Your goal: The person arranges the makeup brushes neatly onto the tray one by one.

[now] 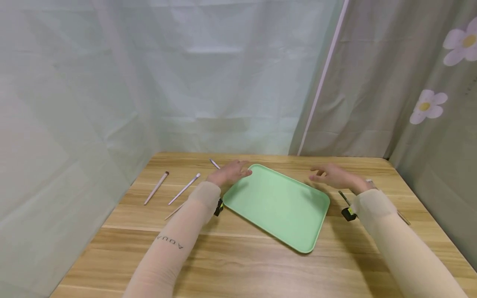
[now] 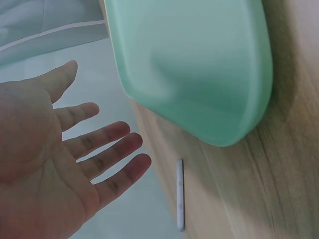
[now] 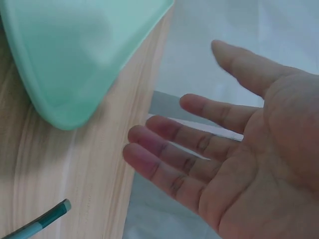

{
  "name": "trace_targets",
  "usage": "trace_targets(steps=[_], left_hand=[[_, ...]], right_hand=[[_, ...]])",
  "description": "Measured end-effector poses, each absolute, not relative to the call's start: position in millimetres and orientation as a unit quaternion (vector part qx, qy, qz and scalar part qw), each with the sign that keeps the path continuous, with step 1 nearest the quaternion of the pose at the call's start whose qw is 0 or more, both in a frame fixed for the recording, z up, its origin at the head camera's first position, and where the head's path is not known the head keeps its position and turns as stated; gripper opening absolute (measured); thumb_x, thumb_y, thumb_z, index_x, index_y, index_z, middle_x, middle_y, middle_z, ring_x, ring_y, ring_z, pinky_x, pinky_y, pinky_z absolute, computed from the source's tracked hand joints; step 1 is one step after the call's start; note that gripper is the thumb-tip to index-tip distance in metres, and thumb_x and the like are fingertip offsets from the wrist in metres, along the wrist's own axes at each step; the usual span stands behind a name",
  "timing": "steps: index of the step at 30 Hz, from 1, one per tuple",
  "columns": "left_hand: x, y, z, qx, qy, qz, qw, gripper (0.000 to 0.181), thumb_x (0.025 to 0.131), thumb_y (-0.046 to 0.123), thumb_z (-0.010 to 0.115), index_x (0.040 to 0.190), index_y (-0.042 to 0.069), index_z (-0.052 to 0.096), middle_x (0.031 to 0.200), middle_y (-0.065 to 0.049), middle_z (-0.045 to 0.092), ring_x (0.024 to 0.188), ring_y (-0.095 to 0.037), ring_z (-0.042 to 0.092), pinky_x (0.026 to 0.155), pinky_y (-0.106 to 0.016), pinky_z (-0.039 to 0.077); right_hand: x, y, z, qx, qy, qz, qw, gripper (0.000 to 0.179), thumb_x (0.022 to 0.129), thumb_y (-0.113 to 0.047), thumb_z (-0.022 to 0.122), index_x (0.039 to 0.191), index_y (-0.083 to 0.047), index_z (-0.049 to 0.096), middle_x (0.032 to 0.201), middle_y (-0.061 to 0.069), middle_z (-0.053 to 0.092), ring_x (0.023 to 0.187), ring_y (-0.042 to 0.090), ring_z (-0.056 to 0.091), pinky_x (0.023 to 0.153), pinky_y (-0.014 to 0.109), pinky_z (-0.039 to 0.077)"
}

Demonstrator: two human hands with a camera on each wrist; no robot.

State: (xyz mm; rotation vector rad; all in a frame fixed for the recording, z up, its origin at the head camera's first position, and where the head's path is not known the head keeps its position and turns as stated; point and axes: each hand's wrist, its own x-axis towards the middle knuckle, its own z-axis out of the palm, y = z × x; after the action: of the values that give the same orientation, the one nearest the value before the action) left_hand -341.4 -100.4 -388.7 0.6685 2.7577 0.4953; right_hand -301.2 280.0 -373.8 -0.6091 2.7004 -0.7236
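A light green rectangular tray [image 1: 277, 205] lies at an angle on the wooden table. Over its left end hovers my left hand [image 1: 230, 173], fingers spread and holding nothing; the left wrist view shows the bare palm [image 2: 40, 164] beside the tray's corner. My right hand [image 1: 333, 176] is raised near the tray's far right corner. In the right wrist view its palm [image 3: 254, 174] faces the camera with fingers loosely extended and nothing in them. A dark green stick-like tool [image 1: 344, 198] lies by the right wrist, partly hidden under the forearm.
On the left lie a pink makeup brush [image 1: 156, 188] and a lilac brush [image 1: 184, 189]. A thin stick [image 1: 174, 211] is partly under the left sleeve, and a purple pen-like stick [image 1: 214, 164] lies beyond the left hand. Curtains [image 1: 223, 82] hang behind the table [image 1: 261, 269].
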Motion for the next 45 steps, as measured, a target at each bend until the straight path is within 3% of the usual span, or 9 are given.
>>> trace_targets(steps=[4,9,18,28,34,40,45], left_hand=[[-342,-102,-392,0.225,0.948,0.179,0.134,0.065,0.112,0.042,0.045,0.164,0.007,0.030,0.167,-0.020,0.029,0.156,-0.037,0.023,0.127,-0.052,0.022],[-340,-103,-393,0.227,0.948,0.177,0.136,0.063,0.112,0.038,0.046,0.163,0.005,0.030,0.167,-0.021,0.030,0.155,-0.038,0.026,0.127,-0.052,0.024],[-341,-107,-398,0.226,0.945,0.175,0.157,0.060,0.112,0.030,0.048,0.163,0.005,0.030,0.167,-0.020,0.030,0.154,-0.039,0.026,0.126,-0.054,0.024],[-340,-108,-400,0.234,0.939,0.195,0.158,0.058,0.110,0.021,0.053,0.162,0.004,0.033,0.164,-0.020,0.035,0.152,-0.040,0.031,0.125,-0.054,0.027],[-341,-108,-402,0.249,0.939,0.189,0.144,0.050,0.102,0.001,0.054,0.152,0.002,0.048,0.148,-0.021,0.055,0.136,-0.038,0.051,0.116,-0.052,0.043],[-340,-109,-408,0.252,0.933,0.214,0.140,0.049,0.097,-0.010,0.056,0.144,0.006,0.056,0.139,-0.017,0.061,0.130,-0.036,0.055,0.111,-0.050,0.047],[-338,-111,-412,0.238,0.926,0.251,0.149,0.036,0.098,-0.006,0.061,0.130,0.009,0.064,0.122,-0.011,0.066,0.115,-0.030,0.059,0.101,-0.045,0.052]], right_hand=[[-298,282,-375,-0.202,0.933,-0.252,0.159,0.066,0.109,-0.039,0.054,0.151,0.010,0.042,0.133,0.034,0.058,0.113,0.043,0.064,0.087,0.052,0.060],[-293,283,-375,-0.199,0.925,-0.270,0.180,0.060,0.110,-0.032,0.054,0.148,0.013,0.044,0.130,0.034,0.059,0.106,0.042,0.066,0.083,0.051,0.061],[-288,284,-377,-0.153,0.920,-0.281,0.228,0.055,0.109,-0.030,0.057,0.146,0.010,0.047,0.117,0.024,0.063,0.088,0.028,0.064,0.072,0.042,0.063],[-285,286,-381,-0.142,0.913,-0.295,0.245,0.048,0.106,-0.026,0.062,0.139,0.008,0.051,0.107,0.018,0.062,0.082,0.026,0.060,0.070,0.043,0.062],[-284,286,-389,-0.137,0.911,-0.298,0.249,0.043,0.099,-0.010,0.070,0.134,0.007,0.052,0.118,0.025,0.060,0.083,0.026,0.060,0.070,0.041,0.062],[-284,284,-399,-0.142,0.912,-0.308,0.231,0.047,0.078,0.022,0.058,0.124,0.010,0.053,0.099,0.022,0.058,0.071,0.023,0.059,0.060,0.035,0.058],[-285,282,-406,-0.149,0.915,-0.311,0.211,0.050,0.071,0.025,0.049,0.119,0.010,0.055,0.094,0.020,0.058,0.072,0.024,0.059,0.060,0.034,0.060]])
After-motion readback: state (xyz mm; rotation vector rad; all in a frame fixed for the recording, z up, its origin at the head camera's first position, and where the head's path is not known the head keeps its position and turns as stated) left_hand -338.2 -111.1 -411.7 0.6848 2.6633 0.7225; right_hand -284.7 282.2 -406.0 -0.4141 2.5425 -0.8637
